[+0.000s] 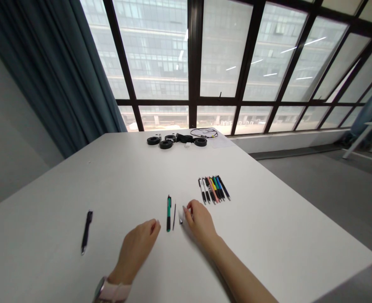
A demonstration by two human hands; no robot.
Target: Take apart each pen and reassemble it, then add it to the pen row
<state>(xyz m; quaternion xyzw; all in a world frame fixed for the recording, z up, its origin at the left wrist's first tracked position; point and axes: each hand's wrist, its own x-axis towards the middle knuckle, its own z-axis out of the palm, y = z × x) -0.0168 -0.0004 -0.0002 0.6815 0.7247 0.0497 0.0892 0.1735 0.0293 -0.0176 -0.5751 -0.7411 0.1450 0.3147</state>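
My left hand (138, 245) rests curled on the white table (59, 202), left of a green pen body (168, 213) with a black grip. No object shows in its closed fingers. Beside the pen body lies a thin dark ink refill (174, 217). My right hand (200, 219) is pinched just right of the refill; whatever its fingertips hold is too small or hidden to name. A small silver pen tip (181, 221) lies on the table beneath those fingers.
A row of several coloured pens (213, 190) lies beyond my right hand. One black pen (86, 232) is off to the left. Black tape-like rolls (166, 144) and a looped black cable (204, 133) sit at the far end. The table's right edge drops toward the floor.
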